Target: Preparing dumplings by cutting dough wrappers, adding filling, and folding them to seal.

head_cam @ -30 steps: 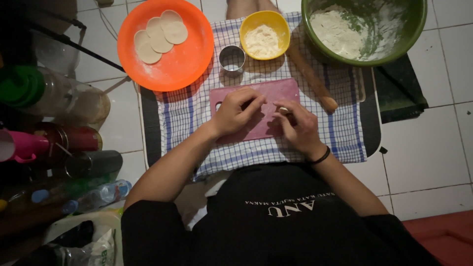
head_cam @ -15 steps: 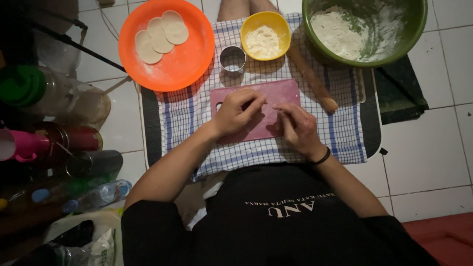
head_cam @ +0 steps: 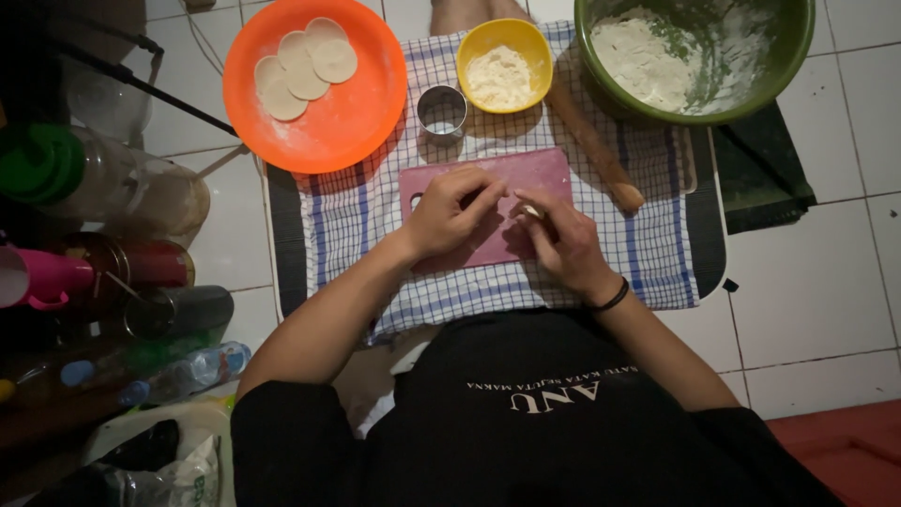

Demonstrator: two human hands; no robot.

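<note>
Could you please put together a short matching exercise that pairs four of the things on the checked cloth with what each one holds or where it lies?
Things:
1. orange plate
2. yellow bowl
3. green bowl
4. pink board

Descriptions:
A. under both hands
B. holds a small heap of flour
C. carries three dough rounds
D. far right, flour smeared on its inside

Pairs: 1-C, 2-B, 3-D, 4-A

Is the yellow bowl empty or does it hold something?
Not empty: the yellow bowl holds a heap of white flour, its yellow rim showing around it.
</note>
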